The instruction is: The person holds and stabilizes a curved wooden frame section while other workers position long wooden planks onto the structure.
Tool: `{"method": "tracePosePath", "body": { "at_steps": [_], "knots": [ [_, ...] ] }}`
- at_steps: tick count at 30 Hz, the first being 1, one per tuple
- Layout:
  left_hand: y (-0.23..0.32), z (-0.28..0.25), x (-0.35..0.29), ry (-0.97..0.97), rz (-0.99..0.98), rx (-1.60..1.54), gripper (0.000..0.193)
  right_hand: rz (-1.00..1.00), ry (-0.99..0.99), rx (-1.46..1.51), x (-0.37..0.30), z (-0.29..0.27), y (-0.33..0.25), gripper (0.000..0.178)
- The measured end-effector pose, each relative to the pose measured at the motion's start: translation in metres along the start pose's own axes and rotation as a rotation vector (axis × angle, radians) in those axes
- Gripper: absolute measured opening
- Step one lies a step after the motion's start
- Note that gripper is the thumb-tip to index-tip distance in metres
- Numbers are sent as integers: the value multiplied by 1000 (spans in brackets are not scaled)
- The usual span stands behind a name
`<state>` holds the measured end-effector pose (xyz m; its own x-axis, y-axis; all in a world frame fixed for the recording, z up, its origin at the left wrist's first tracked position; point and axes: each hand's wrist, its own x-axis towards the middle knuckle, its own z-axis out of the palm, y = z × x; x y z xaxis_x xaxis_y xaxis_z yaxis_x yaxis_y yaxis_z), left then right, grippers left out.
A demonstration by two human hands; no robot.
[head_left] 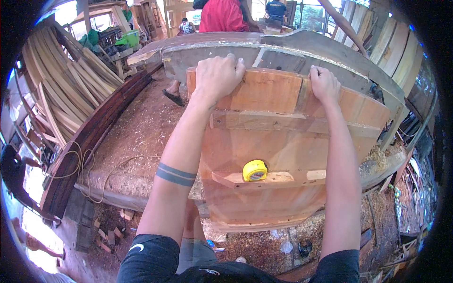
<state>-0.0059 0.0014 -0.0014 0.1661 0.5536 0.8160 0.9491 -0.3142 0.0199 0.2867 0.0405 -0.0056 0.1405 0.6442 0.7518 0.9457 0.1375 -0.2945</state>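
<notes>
Both hands grip the far top edge of the wooden panel (pixel 278 137), my left hand (pixel 218 75) and right hand (pixel 323 84) curled shut over it; I would lift evenly, lest the tape measure (pixel 255 170) slide off its ledge.

left hand (pixel 218 75) fingertips: hidden behind wooden panel (pixel 283 141) edge | right hand (pixel 323 84): same

White-and-red label (pixel 256 175) on the yellow tape measure (pixel 255 170) face
</notes>
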Motion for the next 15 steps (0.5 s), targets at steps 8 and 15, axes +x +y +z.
{"method": "tracePosePath", "body": {
  "at_steps": [8, 15],
  "knots": [
    [-1, 1, 0, -16, -7, -4, 40, 13, -7, 16, -1, -2, -3, 43],
    [-1, 5, 0, -27, -26, 54, 42, 8, 11, -35, -3, -3, -5, 44]
  ]
}}
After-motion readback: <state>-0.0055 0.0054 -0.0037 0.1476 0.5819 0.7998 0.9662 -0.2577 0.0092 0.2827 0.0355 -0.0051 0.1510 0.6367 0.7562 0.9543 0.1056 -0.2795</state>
